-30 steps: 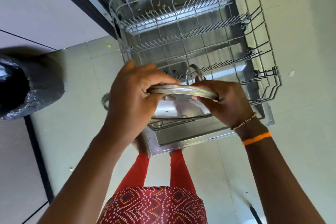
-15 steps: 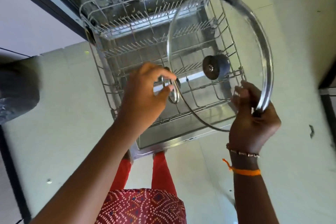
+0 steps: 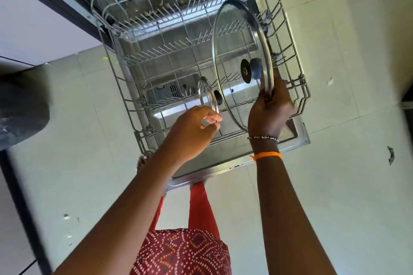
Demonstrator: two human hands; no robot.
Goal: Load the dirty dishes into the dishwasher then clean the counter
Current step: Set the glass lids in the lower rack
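The dishwasher's lower wire rack (image 3: 125,87) is pulled out over the open door (image 3: 297,140). My right hand (image 3: 268,109) grips the lower rim of a large glass lid (image 3: 234,35) with a steel rim and black knob, held on edge over the rack's right side. My left hand (image 3: 194,127) pinches the bottom rim of a small glass lid (image 3: 206,94), also on edge, above the rack's front middle. Neither lid can be seen resting between the tines.
A black bin bag (image 3: 20,114) sits at the left on the pale tiled floor (image 3: 335,185). Dark cabinet edge (image 3: 55,0) runs along the upper left. Food scraps lie at the dishwasher's back. My red-clad legs (image 3: 201,207) stand just before the door.
The two lids, first held stacked flat in both hands, have been separated. The large lid has turned on edge and dropped lower into the rack's right side; the small lid stands on edge.
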